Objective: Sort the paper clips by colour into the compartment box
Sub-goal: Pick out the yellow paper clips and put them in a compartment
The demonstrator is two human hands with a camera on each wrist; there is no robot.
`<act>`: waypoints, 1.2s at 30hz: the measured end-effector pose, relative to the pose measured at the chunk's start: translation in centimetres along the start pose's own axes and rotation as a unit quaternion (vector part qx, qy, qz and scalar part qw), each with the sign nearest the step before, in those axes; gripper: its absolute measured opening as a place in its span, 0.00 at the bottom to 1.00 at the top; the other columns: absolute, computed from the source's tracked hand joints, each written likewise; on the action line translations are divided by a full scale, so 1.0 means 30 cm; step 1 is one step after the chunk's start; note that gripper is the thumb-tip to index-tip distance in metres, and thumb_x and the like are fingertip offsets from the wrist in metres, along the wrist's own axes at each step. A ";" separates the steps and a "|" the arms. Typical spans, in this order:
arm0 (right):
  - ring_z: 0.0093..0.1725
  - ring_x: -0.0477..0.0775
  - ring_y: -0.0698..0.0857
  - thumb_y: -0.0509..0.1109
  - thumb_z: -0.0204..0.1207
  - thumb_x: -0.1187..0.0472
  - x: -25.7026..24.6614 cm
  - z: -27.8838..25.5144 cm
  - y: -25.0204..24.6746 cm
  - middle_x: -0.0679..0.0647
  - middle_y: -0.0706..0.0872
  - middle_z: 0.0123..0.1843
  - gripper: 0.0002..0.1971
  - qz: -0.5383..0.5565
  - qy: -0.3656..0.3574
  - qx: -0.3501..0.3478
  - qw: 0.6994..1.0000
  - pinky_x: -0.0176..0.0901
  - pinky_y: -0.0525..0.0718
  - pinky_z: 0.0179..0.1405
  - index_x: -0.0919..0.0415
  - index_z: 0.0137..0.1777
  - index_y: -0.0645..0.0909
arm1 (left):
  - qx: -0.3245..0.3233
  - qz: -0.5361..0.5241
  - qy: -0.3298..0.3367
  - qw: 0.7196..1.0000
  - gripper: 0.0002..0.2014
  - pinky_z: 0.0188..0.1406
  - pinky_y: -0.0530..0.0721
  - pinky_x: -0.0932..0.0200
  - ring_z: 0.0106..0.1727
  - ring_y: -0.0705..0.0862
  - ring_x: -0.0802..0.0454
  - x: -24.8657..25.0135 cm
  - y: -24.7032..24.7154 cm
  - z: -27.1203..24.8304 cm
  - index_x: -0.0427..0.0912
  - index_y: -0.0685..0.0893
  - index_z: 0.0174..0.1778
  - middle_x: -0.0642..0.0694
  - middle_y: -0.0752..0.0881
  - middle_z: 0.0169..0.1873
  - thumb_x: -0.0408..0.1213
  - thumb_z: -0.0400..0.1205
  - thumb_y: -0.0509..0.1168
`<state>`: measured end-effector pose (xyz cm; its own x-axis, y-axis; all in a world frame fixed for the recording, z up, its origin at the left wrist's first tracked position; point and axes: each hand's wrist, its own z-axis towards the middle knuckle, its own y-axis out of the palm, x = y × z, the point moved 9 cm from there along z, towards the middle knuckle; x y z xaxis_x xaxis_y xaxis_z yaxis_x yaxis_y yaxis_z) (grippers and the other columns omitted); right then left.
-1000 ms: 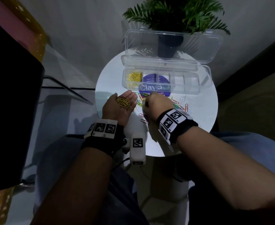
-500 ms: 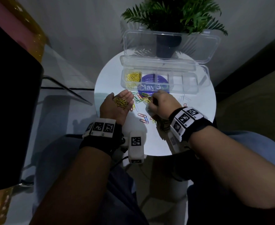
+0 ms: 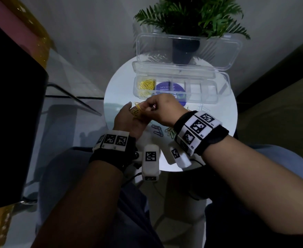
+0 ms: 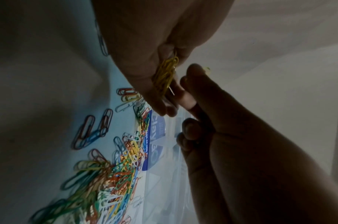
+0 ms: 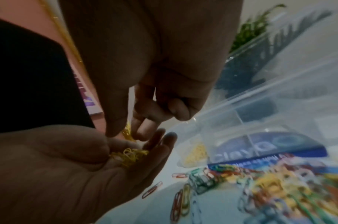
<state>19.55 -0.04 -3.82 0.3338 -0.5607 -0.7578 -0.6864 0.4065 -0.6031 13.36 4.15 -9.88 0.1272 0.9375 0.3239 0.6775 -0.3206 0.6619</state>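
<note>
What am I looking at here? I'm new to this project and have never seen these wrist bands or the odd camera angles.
No machine: a person sorting paper clips, wearing marker bands with a small camera on each wrist, plus one on the head. The head view looks down on a round white table. The left hand lies palm up, cupping yellow clips; the right hand reaches into that palm with pinched fingers. The clear compartment box stands open, with yellow clips in its leftmost compartment. A mixed clip pile lies on the table. The wrist views show this close up.

Left hand (image 3: 129, 120): palm up, fingers loosely cupped. Right hand (image 3: 162, 110): at 3 o'clock of the left, palm down, fingertips (image 5: 143, 133) pinched together over the left palm.
</note>
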 end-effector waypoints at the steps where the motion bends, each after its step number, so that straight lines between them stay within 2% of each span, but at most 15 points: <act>1: 0.42 0.45 0.81 0.73 0.73 0.60 -0.017 0.005 -0.008 0.56 0.90 0.47 0.09 0.006 -0.007 0.008 1.000 0.20 0.73 0.35 0.63 0.49 0.88 | 0.007 -0.008 0.013 1.000 0.27 0.34 0.86 0.61 0.33 0.87 0.47 0.014 -0.011 0.006 0.28 0.80 0.45 0.35 0.88 0.35 0.45 0.89 0.42; 3: 0.43 0.46 0.82 0.73 0.73 0.57 -0.009 0.013 -0.054 0.55 0.90 0.46 0.10 0.029 0.004 0.068 0.997 0.23 0.75 0.35 0.62 0.49 0.88 | 0.027 -0.019 0.044 0.998 0.25 0.42 0.83 0.57 0.40 0.83 0.47 0.055 -0.048 0.023 0.32 0.78 0.42 0.37 0.83 0.40 0.44 0.89 0.41; 4: 0.43 0.47 0.83 0.72 0.74 0.57 0.015 0.016 -0.076 0.56 0.90 0.46 0.10 0.034 0.020 0.100 0.994 0.27 0.77 0.39 0.62 0.48 0.87 | 0.030 -0.021 0.052 0.998 0.25 0.44 0.80 0.57 0.40 0.80 0.48 0.075 -0.065 0.029 0.34 0.76 0.39 0.40 0.79 0.39 0.44 0.89 0.40; 6: 0.44 0.50 0.84 0.70 0.74 0.59 0.073 0.019 -0.083 0.57 0.90 0.46 0.08 0.021 0.050 0.124 0.991 0.36 0.80 0.48 0.63 0.47 0.87 | 0.030 -0.021 0.057 0.998 0.24 0.42 0.75 0.62 0.38 0.77 0.51 0.101 -0.086 0.033 0.37 0.74 0.36 0.43 0.75 0.36 0.45 0.88 0.38; 9: 0.51 0.54 0.85 0.69 0.74 0.61 0.133 0.022 0.000 0.56 0.89 0.51 0.08 -0.062 0.074 0.051 0.994 0.40 0.80 0.52 0.59 0.50 0.87 | 0.023 -0.018 0.062 0.998 0.24 0.42 0.73 0.63 0.38 0.75 0.51 0.117 -0.097 0.030 0.37 0.74 0.37 0.44 0.73 0.36 0.44 0.87 0.39; 12: 0.52 0.55 0.85 0.69 0.73 0.60 0.168 0.016 0.073 0.54 0.88 0.51 0.08 -0.118 0.095 -0.010 0.988 0.40 0.79 0.48 0.57 0.49 0.87 | 0.032 -0.005 0.074 0.997 0.24 0.42 0.73 0.62 0.38 0.75 0.51 0.125 -0.100 0.023 0.37 0.75 0.37 0.43 0.75 0.37 0.44 0.88 0.39; 16: 0.49 0.60 0.85 0.68 0.70 0.58 0.209 0.021 0.047 0.58 0.86 0.48 0.05 -0.159 0.127 0.034 0.979 0.47 0.84 0.48 0.58 0.41 0.84 | 0.035 0.006 0.078 0.996 0.24 0.43 0.74 0.63 0.38 0.75 0.51 0.125 -0.097 0.017 0.38 0.75 0.37 0.44 0.75 0.36 0.44 0.88 0.39; 20: 0.51 0.57 0.82 0.72 0.69 0.53 0.203 0.029 0.032 0.56 0.80 0.54 0.11 -0.156 0.112 0.054 0.980 0.47 0.81 0.50 0.58 0.47 0.83 | 0.028 0.006 0.073 0.997 0.24 0.45 0.75 0.63 0.40 0.77 0.52 0.125 -0.090 0.019 0.38 0.75 0.37 0.45 0.76 0.37 0.44 0.88 0.39; 23: 0.57 0.58 0.80 0.71 0.71 0.52 0.159 0.045 0.082 0.56 0.78 0.59 0.15 -0.175 0.073 0.018 0.982 0.48 0.79 0.53 0.56 0.56 0.81 | 0.034 0.008 0.072 0.997 0.25 0.46 0.76 0.61 0.41 0.78 0.52 0.121 -0.087 0.016 0.38 0.76 0.38 0.44 0.78 0.38 0.44 0.88 0.39; 25: 0.60 0.60 0.80 0.70 0.73 0.53 0.153 0.055 0.104 0.58 0.78 0.61 0.16 -0.197 0.072 0.004 0.978 0.49 0.79 0.55 0.55 0.59 0.81 | 0.052 0.019 0.073 0.996 0.25 0.48 0.77 0.61 0.42 0.81 0.52 0.117 -0.092 0.016 0.38 0.78 0.38 0.44 0.80 0.39 0.44 0.88 0.39; 28: 0.59 0.62 0.82 0.69 0.74 0.59 0.160 0.057 0.086 0.59 0.81 0.60 0.12 -0.188 0.082 0.027 0.978 0.47 0.79 0.55 0.56 0.56 0.85 | 0.053 0.026 0.067 0.996 0.25 0.49 0.77 0.61 0.42 0.82 0.52 0.111 -0.090 0.017 0.38 0.78 0.38 0.44 0.81 0.39 0.44 0.89 0.39; 31: 0.55 0.63 0.85 0.68 0.71 0.64 0.186 0.040 0.066 0.59 0.86 0.55 0.11 -0.188 0.094 0.019 0.977 0.47 0.83 0.54 0.54 0.51 0.88 | 0.055 0.023 0.063 0.996 0.25 0.49 0.78 0.61 0.42 0.82 0.53 0.108 -0.093 0.017 0.38 0.78 0.38 0.45 0.85 0.33 0.44 0.89 0.40; 34: 0.57 0.62 0.83 0.70 0.70 0.62 0.213 0.008 0.050 0.58 0.85 0.57 0.11 -0.203 0.091 -0.010 0.975 0.47 0.82 0.55 0.54 0.51 0.87 | 0.052 0.020 0.062 0.997 0.26 0.47 0.78 0.61 0.42 0.82 0.53 0.107 -0.088 0.015 0.38 0.78 0.38 0.45 0.84 0.35 0.44 0.89 0.40; 36: 0.58 0.60 0.82 0.71 0.71 0.62 0.234 -0.014 0.030 0.58 0.83 0.58 0.10 -0.209 0.097 -0.011 0.973 0.46 0.79 0.56 0.55 0.52 0.86 | 0.059 0.015 0.061 0.996 0.26 0.47 0.79 0.61 0.42 0.83 0.52 0.104 -0.089 0.014 0.37 0.79 0.38 0.45 0.86 0.30 0.45 0.89 0.40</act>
<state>21.00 -3.93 -9.58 0.4597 -0.8002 -0.3850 -0.5321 0.0989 -0.8409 12.25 8.01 -10.92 0.0650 0.9017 0.4274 0.7559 -0.3241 0.5688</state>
